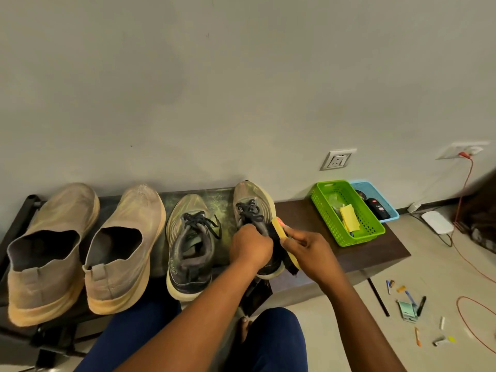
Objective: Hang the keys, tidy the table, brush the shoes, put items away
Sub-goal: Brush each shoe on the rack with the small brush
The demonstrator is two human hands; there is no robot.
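Observation:
On a low dark bench point(349, 253) against the wall stand two pairs of shoes. The right laced sneaker point(251, 202) is gripped around its collar by my left hand point(249, 247). My right hand point(308, 253) holds a shoe brush point(281, 234) with a yellow back and black bristles against that sneaker's right side. The other laced sneaker point(189, 242) sits just to the left. Two tan slip-on shoes point(51, 251) point(123, 245) stand further left.
A green basket point(324, 208) with yellow paper and a blue basket point(375, 191) with dark items sit on the bench's right end. Pens, markers and small items point(413, 310) lie scattered on the floor to the right, with an orange cable point(467, 183) and a white box point(437, 222). My knees are below.

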